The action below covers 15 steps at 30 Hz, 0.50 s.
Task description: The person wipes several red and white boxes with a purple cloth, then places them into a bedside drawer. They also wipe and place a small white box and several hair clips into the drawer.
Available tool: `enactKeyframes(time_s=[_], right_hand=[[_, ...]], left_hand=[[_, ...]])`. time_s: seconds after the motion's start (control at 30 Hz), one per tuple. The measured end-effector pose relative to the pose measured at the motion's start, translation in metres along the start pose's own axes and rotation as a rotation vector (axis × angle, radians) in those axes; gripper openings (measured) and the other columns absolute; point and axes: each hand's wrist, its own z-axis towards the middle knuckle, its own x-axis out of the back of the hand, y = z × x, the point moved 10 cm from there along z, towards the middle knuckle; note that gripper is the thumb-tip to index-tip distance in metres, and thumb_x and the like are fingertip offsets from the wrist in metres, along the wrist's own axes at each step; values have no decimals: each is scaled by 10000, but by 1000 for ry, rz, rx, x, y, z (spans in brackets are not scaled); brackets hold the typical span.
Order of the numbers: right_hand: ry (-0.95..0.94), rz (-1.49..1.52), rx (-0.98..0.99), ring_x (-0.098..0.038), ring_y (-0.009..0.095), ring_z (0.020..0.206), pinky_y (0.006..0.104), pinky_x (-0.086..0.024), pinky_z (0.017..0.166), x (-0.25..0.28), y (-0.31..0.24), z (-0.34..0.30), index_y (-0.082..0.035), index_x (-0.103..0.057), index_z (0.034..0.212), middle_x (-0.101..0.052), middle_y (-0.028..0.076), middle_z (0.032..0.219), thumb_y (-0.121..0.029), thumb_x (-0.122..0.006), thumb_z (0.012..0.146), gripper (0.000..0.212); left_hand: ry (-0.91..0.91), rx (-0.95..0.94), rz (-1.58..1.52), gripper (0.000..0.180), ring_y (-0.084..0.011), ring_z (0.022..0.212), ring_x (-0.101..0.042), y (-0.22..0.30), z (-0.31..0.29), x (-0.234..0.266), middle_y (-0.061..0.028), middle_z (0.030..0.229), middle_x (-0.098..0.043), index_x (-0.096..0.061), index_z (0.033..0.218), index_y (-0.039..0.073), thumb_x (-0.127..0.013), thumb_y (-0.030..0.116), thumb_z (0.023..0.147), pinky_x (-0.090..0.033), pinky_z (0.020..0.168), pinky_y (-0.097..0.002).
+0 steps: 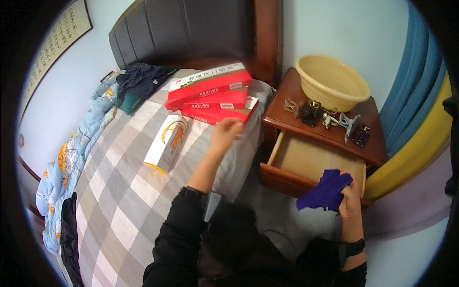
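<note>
My right hand (351,201) is closed on a dark purple cloth (324,190), which hangs in front of the pulled-out drawer (313,158) of a brown nightstand. Over the near edge of the bed, my left hand (225,136) is beside the lowest of three long red-and-white boxes (210,86). Its fingers are loosely bent and apart, with nothing seen between them; whether they touch the box I cannot tell. The boxes lie fanned in a stack on the checked bedspread. A white-and-orange carton (166,143) lies to the left of that hand.
A cream plastic basin (332,83) stands on the nightstand (279,107), with several hair claw clips (350,126) along the front of its top. Blue and yellow curtains (411,162) hang at the right. Dark clothes (138,83) and a blue patterned quilt (79,138) lie along the bed's far left.
</note>
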Motion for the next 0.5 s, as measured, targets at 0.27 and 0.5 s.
enactKeyframes(time_s=[0.27,0.5], right_hand=[[-11,192,10,-625,227,897,334,-534,778,12,5,3,-69,-478,1037,-606,136,994,40,-535,744,318],[-165,228,85,-592,218,915,329,-522,789,3,-1,6,-92,-439,1070,-547,110,1012,-114,-674,792,365]], left_hand=[[807,1,154,408,-251,905,-628,-13,90,191,-177,1017,-646,-590,1102,-56,-700,251,857,-530,770,-360],[883,345,811,636,-380,1035,-626,-48,125,308,-271,1086,-649,-632,1089,-82,-668,488,810,-482,895,-428]])
